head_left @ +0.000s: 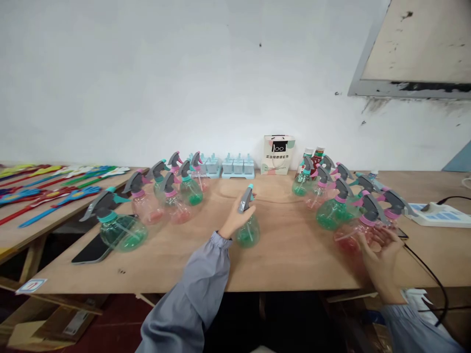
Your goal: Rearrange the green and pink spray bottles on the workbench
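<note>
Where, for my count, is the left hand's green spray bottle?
In the head view, the green spray bottle is just right of centre, the left hand on its sprayer, between the left bottles and the right bottles.

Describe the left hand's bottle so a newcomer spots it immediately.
On the brown wooden table, pink and green plastic spray bottles form groups left and right. Between them, the left hand holds a round, translucent green plastic bottle by its grey and turquoise head. It alone stands outside both groups.
</note>
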{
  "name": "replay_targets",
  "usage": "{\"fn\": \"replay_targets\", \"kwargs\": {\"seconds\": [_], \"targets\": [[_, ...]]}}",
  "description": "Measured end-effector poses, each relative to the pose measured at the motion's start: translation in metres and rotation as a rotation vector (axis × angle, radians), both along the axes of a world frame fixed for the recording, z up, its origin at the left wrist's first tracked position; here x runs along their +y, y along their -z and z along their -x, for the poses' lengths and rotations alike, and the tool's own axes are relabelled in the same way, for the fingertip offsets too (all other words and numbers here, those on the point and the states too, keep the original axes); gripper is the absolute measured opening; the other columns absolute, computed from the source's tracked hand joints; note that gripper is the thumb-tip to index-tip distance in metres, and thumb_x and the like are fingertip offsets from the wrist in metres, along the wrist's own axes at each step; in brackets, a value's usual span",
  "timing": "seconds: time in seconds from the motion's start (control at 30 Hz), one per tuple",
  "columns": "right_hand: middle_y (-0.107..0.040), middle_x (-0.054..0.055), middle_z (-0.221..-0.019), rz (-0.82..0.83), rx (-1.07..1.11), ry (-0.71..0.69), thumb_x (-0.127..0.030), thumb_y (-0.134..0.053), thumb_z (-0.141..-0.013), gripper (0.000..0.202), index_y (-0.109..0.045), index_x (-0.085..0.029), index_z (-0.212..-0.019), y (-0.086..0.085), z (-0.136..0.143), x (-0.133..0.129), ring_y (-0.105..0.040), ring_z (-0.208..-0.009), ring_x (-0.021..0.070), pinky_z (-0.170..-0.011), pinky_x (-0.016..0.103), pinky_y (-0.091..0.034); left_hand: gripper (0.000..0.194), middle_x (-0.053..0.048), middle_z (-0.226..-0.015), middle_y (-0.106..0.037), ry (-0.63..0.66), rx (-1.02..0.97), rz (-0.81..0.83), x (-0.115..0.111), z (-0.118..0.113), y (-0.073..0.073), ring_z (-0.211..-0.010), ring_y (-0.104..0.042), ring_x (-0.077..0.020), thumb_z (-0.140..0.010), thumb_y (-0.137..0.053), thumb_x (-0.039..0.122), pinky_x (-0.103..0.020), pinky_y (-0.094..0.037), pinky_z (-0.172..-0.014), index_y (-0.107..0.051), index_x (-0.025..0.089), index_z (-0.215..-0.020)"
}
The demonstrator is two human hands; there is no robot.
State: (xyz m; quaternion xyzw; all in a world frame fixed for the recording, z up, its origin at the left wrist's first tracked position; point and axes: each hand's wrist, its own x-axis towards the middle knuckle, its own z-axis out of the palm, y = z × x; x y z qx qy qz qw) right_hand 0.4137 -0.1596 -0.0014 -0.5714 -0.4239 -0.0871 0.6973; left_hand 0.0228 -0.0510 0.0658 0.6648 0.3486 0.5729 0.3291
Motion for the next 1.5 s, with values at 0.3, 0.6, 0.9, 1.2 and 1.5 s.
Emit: {"fn": "replay_targets", "kwargs": {"seconds": [0.3,0.6,0.9,1.2,1.5], "targets": [[-0.06,0.01,-0.117,0.155,-0.073,-0.274,-0.062,-0.071,-0.078,0.057,-0.054,-0.031,-0.122,0.026,0.057,-0.004,-0.065,-0.1,0.0318,-0.091,0.062,-0.055,0.045,-0.01,-0.117,-0.073,0.28,-0.174,0.251,0.005,0.025,-0.001,-0.117,-0.064,-0.0288,-0.074,-0.074,0.039,-0.04,-0.049,-0.096,-0.068,0.021,-0.115],[-0.064,0.014,-0.128,0.261,-0.051,-0.769,-0.06,-0.074,-0.078,0.062,-0.053,-0.024,-0.123,-0.003,0.161,0.104,-0.063,-0.119,0.0295,-0.107,0.054,-0.049,0.034,-0.014,-0.105,-0.076,0.495,-0.388,0.435,-0.001,0.028,-0.01,-0.109,-0.069,-0.0287,-0.064,-0.072,0.032,-0.029,-0.051,-0.072,-0.073,0.016,-0.094],[-0.063,0.013,-0.129,0.213,-0.018,-0.76,-0.058,-0.073,-0.078,0.061,-0.052,-0.025,-0.125,0.009,0.175,0.117,-0.064,-0.116,0.0273,-0.103,0.049,-0.052,0.02,-0.007,-0.068,-0.07,0.389,-0.452,0.423,0.004,0.022,-0.005,-0.06,-0.058,-0.0155,-0.052,-0.062,0.025,-0.026,-0.039,-0.054,-0.069,0.016,-0.068],[-0.062,0.014,-0.13,0.226,-0.003,-0.771,-0.058,-0.073,-0.078,0.063,-0.051,-0.024,-0.126,0.008,0.175,0.116,-0.062,-0.12,0.0285,-0.107,0.052,-0.049,0.024,-0.006,-0.068,-0.067,0.329,-0.444,0.451,0.001,0.017,-0.005,-0.059,-0.05,-0.0144,-0.049,-0.056,0.026,-0.028,-0.037,-0.056,-0.066,0.017,-0.069],[-0.063,0.013,-0.129,0.211,-0.032,-0.76,-0.058,-0.073,-0.079,0.06,-0.053,-0.024,-0.125,0.009,0.174,0.114,-0.062,-0.12,0.028,-0.105,0.051,-0.05,0.028,-0.005,-0.071,-0.067,0.31,-0.461,0.417,0.006,0.018,-0.002,-0.055,-0.046,-0.0114,-0.05,-0.054,0.027,-0.027,-0.036,-0.055,-0.065,0.017,-0.073]]}}
